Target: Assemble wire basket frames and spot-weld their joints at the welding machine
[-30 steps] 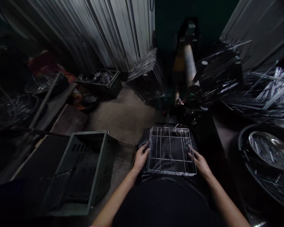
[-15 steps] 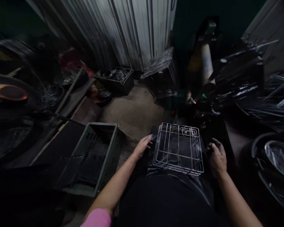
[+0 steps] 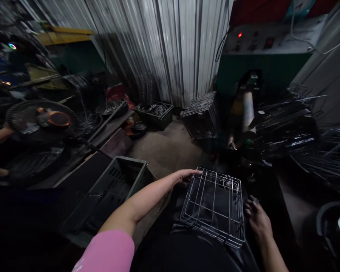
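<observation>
Wire rack (image 3: 214, 206) rests on lap (image 3: 170, 247) before corrugated wall (image 3: 158, 49).

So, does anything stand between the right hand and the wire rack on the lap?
Nothing visible; a dark gap separates the right hand from the wire rack. The left hand is at the rack's far left corner.

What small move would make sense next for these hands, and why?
Probably bringing the right hand in to the near side of the wire racks: the left hand is at their far left corner, while the right appears to hover just off their right edge.
</observation>
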{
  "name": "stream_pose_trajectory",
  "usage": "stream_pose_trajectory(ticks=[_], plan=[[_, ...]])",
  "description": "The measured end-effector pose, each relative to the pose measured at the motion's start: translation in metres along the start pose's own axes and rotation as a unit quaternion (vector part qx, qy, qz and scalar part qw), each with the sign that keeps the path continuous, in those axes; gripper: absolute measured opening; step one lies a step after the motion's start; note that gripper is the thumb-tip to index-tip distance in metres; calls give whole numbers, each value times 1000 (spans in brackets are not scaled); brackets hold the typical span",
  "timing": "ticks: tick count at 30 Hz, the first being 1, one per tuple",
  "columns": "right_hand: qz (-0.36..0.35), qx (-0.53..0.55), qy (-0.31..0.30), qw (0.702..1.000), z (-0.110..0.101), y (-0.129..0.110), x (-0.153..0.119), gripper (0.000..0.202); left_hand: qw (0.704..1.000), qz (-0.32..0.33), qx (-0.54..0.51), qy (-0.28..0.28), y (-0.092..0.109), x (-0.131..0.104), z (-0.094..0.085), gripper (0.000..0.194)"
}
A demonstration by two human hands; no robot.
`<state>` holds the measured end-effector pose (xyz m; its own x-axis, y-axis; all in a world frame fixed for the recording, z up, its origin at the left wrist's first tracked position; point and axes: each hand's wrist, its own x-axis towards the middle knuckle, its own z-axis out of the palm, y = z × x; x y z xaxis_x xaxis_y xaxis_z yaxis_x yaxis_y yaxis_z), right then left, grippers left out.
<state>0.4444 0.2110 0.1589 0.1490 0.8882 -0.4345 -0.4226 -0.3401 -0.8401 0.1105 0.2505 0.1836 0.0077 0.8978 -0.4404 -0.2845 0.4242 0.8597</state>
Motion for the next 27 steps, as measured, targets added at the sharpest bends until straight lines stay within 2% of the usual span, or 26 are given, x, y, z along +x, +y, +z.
stream_pose_trajectory(ticks=[5, 8, 10, 12, 14, 16, 18, 20, 21, 23, 25, 27], plan=[[23, 41, -24, 999, -12, -4, 1, 26, 996, -61, 47, -55, 5, -24, 1, 35], [58, 110, -17, 992, -13, -8, -3, 26, 987, -98, 56, -111, 10, -54, 0, 50], [99, 156, 7, 983, -11, -11, -7, 27, 987, -88, 44, -124, 12, -76, 1, 64], [121, 181, 28, 976, -10, -13, -11, 27, 992, -47, 23, -111, 12, -96, 4, 74], [108, 183, 31, 977, -9, -16, -14, 27, 995, 12, 12, -98, 15, -114, 7, 82], [61, 157, 38, 985, -9, -18, -19, 26, 991, 92, 33, -87, 23, -130, 11, 90], [-23, 92, 69, 993, -10, -20, -26, 28, 973, 191, 105, -74, 39, -146, 13, 95], [-139, -20, 114, 983, -13, -20, -35, 32, 925, 306, 219, -48, 60, -163, 16, 97], [-198, -87, 134, 967, -15, -19, -40, 34, 886, 365, 283, -33, 70, -171, 18, 97], [-290, -225, 149, 918, -21, -12, -47, 36, 790, 461, 404, 1, 86, -184, 22, 95], [-331, -335, 134, 872, -30, 0, -49, 37, 705, 496, 507, 25, 95, -188, 27, 90], [-345, -413, 103, 837, -39, 10, -47, 39, 654, 477, 586, 34, 96, -184, 32, 87]])
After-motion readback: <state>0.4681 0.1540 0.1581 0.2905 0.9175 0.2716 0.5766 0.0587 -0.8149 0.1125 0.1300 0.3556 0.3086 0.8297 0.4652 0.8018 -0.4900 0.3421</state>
